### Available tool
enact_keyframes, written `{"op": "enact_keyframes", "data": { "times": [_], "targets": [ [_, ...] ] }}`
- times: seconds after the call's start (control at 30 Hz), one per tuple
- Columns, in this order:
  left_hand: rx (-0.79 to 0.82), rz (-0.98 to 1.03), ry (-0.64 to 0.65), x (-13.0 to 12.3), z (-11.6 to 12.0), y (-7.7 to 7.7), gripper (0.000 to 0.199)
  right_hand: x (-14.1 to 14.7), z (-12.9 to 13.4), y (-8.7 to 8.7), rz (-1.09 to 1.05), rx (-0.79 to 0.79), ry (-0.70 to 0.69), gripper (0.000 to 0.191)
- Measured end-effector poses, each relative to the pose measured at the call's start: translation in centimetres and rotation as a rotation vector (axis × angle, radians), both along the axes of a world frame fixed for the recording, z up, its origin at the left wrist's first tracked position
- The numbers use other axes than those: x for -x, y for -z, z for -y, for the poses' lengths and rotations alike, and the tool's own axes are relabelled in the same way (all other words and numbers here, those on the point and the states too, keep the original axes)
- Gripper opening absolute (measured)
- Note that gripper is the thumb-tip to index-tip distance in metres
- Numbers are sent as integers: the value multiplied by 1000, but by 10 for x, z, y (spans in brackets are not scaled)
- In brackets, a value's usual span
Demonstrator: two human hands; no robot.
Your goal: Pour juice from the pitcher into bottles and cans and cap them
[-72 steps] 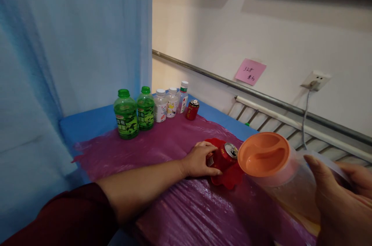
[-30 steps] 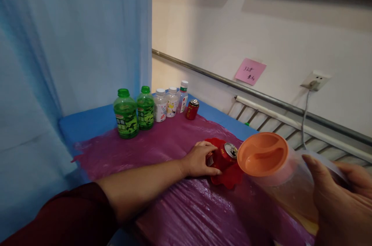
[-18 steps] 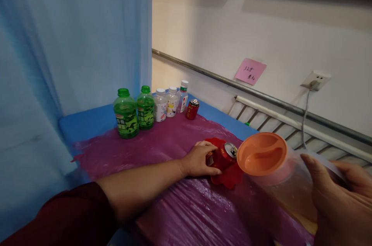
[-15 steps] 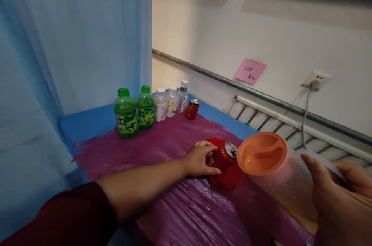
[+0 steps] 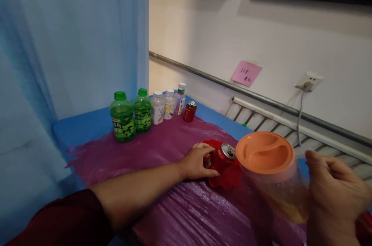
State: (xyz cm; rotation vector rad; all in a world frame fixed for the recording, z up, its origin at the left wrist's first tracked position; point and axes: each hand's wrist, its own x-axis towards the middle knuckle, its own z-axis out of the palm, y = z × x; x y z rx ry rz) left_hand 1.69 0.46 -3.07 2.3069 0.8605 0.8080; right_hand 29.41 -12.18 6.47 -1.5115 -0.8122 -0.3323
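Observation:
My left hand (image 5: 199,161) is wrapped round a red can (image 5: 221,158), which stands on a scalloped red mat (image 5: 229,179). The can's silver top has its tab raised. At the right, my right hand (image 5: 334,187) grips the handle side of a clear pitcher (image 5: 281,191) with an orange lid (image 5: 266,152). A little yellowish liquid lies low in the pitcher. Its lid is beside the can's top; whether they touch I cannot tell.
Behind stand two green bottles (image 5: 122,122) (image 5: 142,113), two white-capped bottles (image 5: 157,109) (image 5: 169,105), a slim bottle (image 5: 180,100) and another red can (image 5: 190,112). Purple plastic sheeting (image 5: 162,141) covers the blue table (image 5: 84,125). A radiator (image 5: 261,120) and blue curtain (image 5: 72,44) border it.
The pitcher has become more upright, with its lid turned further upward and its base lower. My right hand has tilted with it. My left hand remains round the can; the view has shifted slightly.

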Motion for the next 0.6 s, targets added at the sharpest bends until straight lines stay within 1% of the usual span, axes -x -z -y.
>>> {"op": "enact_keyframes", "data": {
  "times": [0.13, 0.17, 0.3, 0.4, 0.6],
  "targets": [
    [14, 30, -20, 2, 0, -5, 70, -26, -23, 21, -207, -90, -114, 52],
    [19, 39, -30, 3, 0, -7, 70, -31, -28, 26, -263, -133, -145, 54],
    [38, 51, -36, 3, -3, -12, 70, -44, -45, 40, -470, -280, -272, 57],
    [41, 51, -36, 3, -4, -14, 69, -50, -52, 48, -520, -285, -278, 60],
    [59, 51, -60, 3, -5, -12, 72, -65, -54, 63, -539, -251, -208, 58]
  ]
}}
